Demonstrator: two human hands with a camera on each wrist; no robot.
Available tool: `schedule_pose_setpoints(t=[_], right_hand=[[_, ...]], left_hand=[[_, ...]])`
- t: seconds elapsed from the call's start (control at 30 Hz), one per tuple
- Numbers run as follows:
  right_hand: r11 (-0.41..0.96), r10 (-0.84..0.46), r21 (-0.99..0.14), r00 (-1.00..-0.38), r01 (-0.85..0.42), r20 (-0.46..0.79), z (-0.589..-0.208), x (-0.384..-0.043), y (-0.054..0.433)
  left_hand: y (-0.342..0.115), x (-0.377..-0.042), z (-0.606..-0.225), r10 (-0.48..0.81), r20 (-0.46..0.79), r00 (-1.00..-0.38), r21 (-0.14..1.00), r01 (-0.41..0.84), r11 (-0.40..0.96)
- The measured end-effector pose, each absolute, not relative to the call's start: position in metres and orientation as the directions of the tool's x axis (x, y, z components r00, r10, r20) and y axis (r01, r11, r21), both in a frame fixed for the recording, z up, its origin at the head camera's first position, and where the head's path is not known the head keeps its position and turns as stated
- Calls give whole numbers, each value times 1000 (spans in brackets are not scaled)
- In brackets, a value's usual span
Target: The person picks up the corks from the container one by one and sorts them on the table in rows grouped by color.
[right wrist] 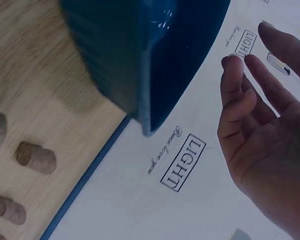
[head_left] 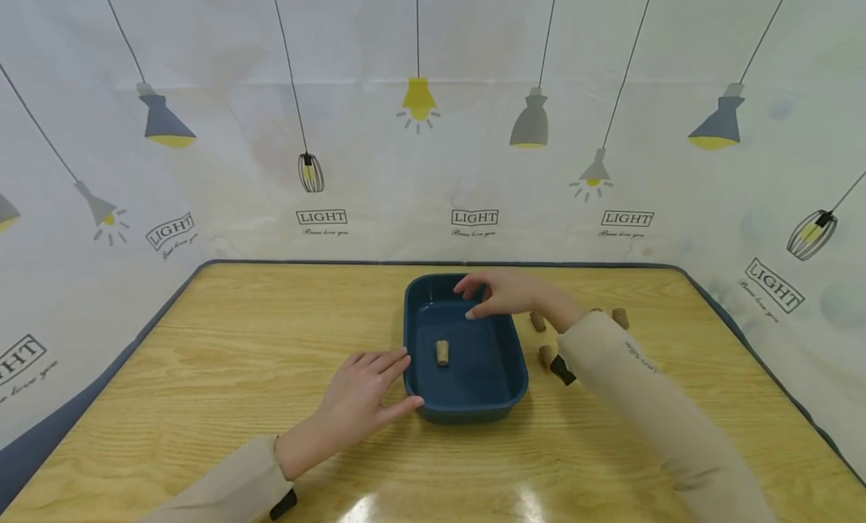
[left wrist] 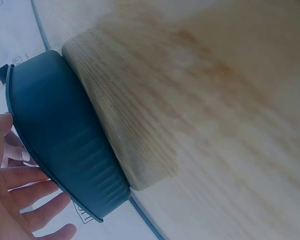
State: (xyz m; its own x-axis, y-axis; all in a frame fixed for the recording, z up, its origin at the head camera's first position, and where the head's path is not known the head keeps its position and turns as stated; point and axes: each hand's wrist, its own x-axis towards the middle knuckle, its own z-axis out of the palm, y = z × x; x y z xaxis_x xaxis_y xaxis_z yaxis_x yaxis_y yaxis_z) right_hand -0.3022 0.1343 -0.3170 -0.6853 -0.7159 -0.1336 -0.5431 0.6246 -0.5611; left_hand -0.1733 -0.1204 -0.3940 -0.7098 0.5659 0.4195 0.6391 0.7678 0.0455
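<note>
A deep blue rectangular baking dish stands on the wooden table, with one cork lying inside it. My left hand touches the dish's left rim, thumb toward the near corner and fingers extended along the side. In the left wrist view its fingers spread beside the outer wall of the dish. Over the far right part of the dish hovers my right hand, thumb and fingers apart with nothing between them. The right wrist view has this hand above the rim, its fingers loosely bent.
Several corks lie on the table right of the dish, among them one cork by its wall and another cork farther right. My right sleeve passes over that side. A printed backdrop rises behind the table's far edge.
</note>
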Motion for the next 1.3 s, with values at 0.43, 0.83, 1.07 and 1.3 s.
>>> schedule_pose_setpoints(t=[0.43, 0.83, 1.07, 1.3], right_hand=[[665, -697, -534, -691, -523, -192, -312, -305, 94], [720, -645, -575, -680, -388, -349, -332, -306, 79], [733, -629, -605, -646, -310, -432, -341, -306, 77], [779, -574, -581, -639, -234, -512, -350, -307, 76]], left_hand=[[-121, -174, -394, 567, 451, -689, 44, 652, 757], [-121, -175, -395, 570, 442, -693, 36, 649, 760], [-121, -175, -395, 571, 452, -685, 36, 654, 756], [-122, -175, -397, 565, 443, -696, 42, 645, 763]])
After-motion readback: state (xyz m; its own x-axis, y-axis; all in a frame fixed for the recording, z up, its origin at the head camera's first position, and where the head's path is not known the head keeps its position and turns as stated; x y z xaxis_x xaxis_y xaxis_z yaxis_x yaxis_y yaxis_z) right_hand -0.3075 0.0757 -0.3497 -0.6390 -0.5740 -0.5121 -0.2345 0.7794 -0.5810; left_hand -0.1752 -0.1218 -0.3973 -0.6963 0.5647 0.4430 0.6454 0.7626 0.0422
